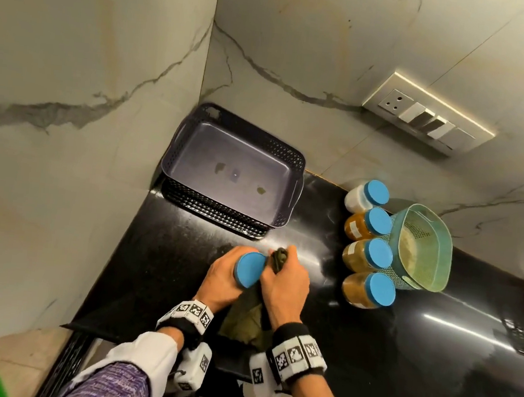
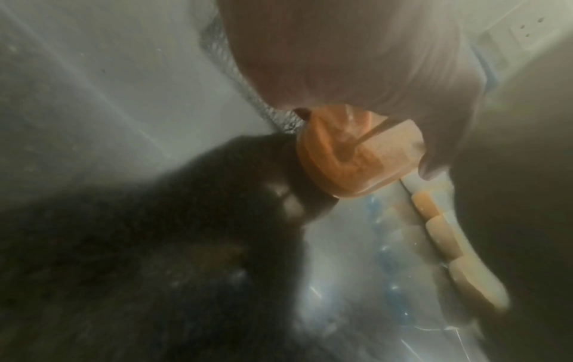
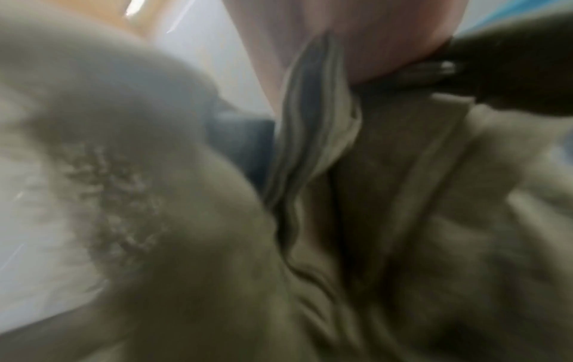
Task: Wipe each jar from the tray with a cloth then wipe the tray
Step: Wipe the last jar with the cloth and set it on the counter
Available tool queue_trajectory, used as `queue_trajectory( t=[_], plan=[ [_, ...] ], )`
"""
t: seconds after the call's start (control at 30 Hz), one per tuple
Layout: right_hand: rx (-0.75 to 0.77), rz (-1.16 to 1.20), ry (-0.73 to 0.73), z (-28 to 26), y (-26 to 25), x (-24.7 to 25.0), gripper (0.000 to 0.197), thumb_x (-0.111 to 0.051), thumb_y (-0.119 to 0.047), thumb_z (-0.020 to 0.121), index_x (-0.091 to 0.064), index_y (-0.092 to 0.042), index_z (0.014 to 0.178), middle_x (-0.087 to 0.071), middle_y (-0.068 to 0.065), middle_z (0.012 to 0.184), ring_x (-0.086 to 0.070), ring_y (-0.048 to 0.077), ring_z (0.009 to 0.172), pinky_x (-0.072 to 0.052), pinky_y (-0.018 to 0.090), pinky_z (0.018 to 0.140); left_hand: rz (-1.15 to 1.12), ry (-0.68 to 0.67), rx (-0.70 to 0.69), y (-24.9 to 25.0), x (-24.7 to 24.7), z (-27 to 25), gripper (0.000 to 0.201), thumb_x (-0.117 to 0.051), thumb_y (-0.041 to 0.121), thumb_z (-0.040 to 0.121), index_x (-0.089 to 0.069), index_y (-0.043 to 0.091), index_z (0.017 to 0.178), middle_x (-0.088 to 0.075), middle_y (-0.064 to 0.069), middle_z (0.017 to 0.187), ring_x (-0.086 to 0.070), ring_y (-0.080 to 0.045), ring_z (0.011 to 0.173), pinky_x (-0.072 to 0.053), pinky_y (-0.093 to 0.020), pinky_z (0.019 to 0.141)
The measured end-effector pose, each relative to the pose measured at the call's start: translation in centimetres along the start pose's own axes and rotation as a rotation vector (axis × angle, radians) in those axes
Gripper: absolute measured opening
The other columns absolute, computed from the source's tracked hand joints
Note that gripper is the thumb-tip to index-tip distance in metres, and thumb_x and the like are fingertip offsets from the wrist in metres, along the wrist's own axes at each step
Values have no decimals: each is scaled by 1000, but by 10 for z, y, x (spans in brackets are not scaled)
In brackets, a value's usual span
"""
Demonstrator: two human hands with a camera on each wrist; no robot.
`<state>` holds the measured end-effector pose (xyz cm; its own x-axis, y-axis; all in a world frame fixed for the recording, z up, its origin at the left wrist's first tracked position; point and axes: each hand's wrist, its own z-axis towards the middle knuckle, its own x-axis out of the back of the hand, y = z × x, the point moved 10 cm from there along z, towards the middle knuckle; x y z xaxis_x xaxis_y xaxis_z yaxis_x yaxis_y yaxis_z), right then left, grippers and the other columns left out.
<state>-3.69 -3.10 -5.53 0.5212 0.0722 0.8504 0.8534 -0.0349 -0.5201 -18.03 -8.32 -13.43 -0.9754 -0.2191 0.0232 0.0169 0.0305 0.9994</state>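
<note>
My left hand (image 1: 225,275) grips a jar with a blue lid (image 1: 250,269) just above the black counter, in front of the tray. The left wrist view shows that jar (image 2: 347,156) holding orange-brown powder, with my left hand (image 2: 356,61) curled over it. My right hand (image 1: 284,284) holds an olive-green cloth (image 1: 246,321) bunched against the jar's right side; the cloth (image 3: 341,220) fills the blurred right wrist view under my right hand (image 3: 347,31). The dark perforated tray (image 1: 286,157) sits in the corner with small stains on its floor and nothing else inside.
Several blue-lidded jars (image 1: 369,289) stand in a row at the right, next to a green perforated basket (image 1: 423,247). A switch panel (image 1: 427,118) is on the marble wall. The counter's front edge runs just below my wrists.
</note>
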Motion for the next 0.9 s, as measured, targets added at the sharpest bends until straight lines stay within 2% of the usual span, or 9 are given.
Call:
queue_trajectory(
  t=[0.1, 0.17, 0.2, 0.27, 0.37, 0.47, 0.57, 0.7, 0.9],
  plan=[
    [-217, 128, -145, -30, 60, -25, 17, -70, -30, 93, -58, -19, 88, -72, 4, 84, -69, 31, 83, -46, 33, 70, 68, 10, 21, -2, 4, 0, 71, -101, 24, 62, -66, 21, 124, -71, 6, 123, -69, -15, 115, -55, -40, 103],
    [-289, 302, -260, -53, 89, -42, 25, -74, -30, 95, -60, -17, 78, -69, -4, 74, -66, 22, 77, -47, 35, 72, 99, 7, 57, -3, 5, 1, 76, -103, 31, 55, -66, 25, 122, -72, 9, 120, -69, -13, 113, -55, -41, 103],
    [-302, 385, -238, -58, 96, -37, 27, -73, -30, 96, -63, -16, 75, -69, -4, 71, -63, 17, 75, -49, 37, 72, 103, 9, 76, -3, 7, 2, 77, -102, 32, 52, -67, 25, 120, -73, 9, 118, -70, -12, 112, -56, -43, 102],
    [-348, 637, -158, -56, 94, -15, 20, -70, -24, 99, -71, -12, 83, -76, -1, 80, -67, 16, 81, -55, 39, 77, 68, 29, 106, 4, 12, 2, 78, -102, 32, 49, -68, 25, 118, -75, 8, 114, -71, -10, 108, -57, -43, 101],
    [-430, 1061, -106, -42, 65, 26, 17, -68, -16, 100, -75, -3, 106, -79, 16, 102, -76, 27, 93, -64, 37, 81, -12, 51, 100, 29, 18, 3, 79, -103, 33, 50, -66, 26, 119, -74, 7, 114, -70, -7, 107, -56, -26, 98],
    [-360, 1249, -128, -26, 17, 63, 24, -70, -16, 96, -73, -4, 116, -78, 19, 111, -77, 28, 98, -65, 38, 85, -106, 17, 50, 79, 15, 10, 81, -103, 25, 60, -62, 25, 130, -71, 6, 122, -67, -4, 114, -50, -13, 96],
    [-248, 1273, -221, -25, -34, 76, 32, -67, -13, 98, -67, 1, 126, -75, 20, 121, -74, 33, 112, -60, 45, 97, -163, 0, -30, 131, 16, 18, 82, -100, 32, 64, -61, 20, 136, -72, 4, 125, -67, -8, 118, -53, -16, 96],
    [-206, 1252, -176, -25, -69, 84, 27, -62, -21, 103, -71, -5, 123, -78, 14, 117, -75, 29, 110, -58, 45, 98, -187, 15, -71, 173, 30, 25, 72, -93, 43, 66, -66, 20, 129, -74, 3, 119, -70, -13, 113, -58, -22, 91],
    [-119, 1079, -142, -5, -96, 98, 21, -64, -28, 103, -79, -17, 111, -80, 8, 109, -75, 28, 109, -59, 46, 100, -318, -74, 91, 184, 34, 32, 70, -91, 51, 59, -73, 19, 119, -79, -4, 108, -75, -21, 100, -60, -32, 84]
  ],
)
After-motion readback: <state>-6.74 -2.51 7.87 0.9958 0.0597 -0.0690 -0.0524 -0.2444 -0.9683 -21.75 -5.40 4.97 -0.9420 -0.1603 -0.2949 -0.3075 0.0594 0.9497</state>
